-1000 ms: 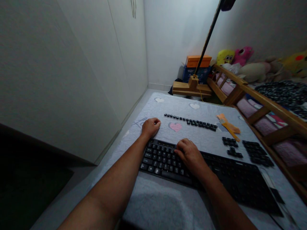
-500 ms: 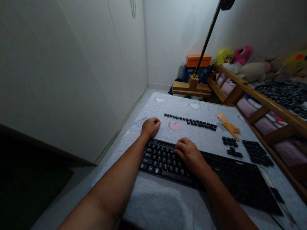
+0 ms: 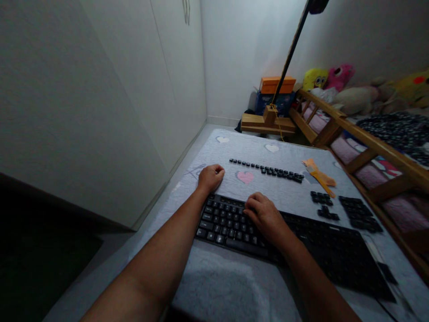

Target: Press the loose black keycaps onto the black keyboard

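Observation:
A black keyboard (image 3: 231, 223) lies slantwise on the cloth-covered table, with keycaps on its left part and a darker right part that looks bare of caps. My right hand (image 3: 263, 213) rests over its middle, fingers bent and pressed together at the upper key rows; whatever the fingertips grip is hidden. Just beyond the keyboard's upper left corner, my left hand (image 3: 210, 178) lies on the cloth, closed, its inside out of sight. Loose keycaps stand in a row (image 3: 278, 172) behind the keyboard. More keycaps form a small group (image 3: 321, 199) and a larger block (image 3: 360, 214) at the right.
An orange tool on an orange cloth or wrapper (image 3: 320, 176) lies at the far right of the table. A wooden bed rail (image 3: 372, 147) runs along the right side, a white wardrobe (image 3: 134, 112) along the left. Behind the table stands a pole on a wooden base (image 3: 254, 123).

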### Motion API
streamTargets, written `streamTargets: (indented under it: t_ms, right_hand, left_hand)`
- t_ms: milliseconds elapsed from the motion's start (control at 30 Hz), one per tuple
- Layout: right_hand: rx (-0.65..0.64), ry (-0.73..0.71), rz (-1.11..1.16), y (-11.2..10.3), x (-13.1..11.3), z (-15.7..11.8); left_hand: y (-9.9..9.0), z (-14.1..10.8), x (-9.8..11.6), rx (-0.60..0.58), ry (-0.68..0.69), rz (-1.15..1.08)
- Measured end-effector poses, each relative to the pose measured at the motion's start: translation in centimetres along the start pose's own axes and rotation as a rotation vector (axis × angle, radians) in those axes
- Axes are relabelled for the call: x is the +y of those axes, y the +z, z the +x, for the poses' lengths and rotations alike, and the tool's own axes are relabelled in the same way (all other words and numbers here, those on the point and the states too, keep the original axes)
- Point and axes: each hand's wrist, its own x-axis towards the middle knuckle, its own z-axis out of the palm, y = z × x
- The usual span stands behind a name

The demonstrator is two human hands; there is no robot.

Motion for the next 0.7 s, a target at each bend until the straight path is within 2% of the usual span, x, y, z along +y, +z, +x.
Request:
streamTargets:
  t_ms: [400, 700]
  right_hand:
    - [0.011, -0.020, -0.060, -0.12, -0.24, -0.44]
    - [0.015, -0.009, -0.008, -0.19, -0.43, -0.53]
  left_hand:
    - [-0.01, 0.02, 0.01, 0.005, 0.007, -0.015]
    - [-0.03, 0.00, 0.02, 0.006, 0.007, -0.014]
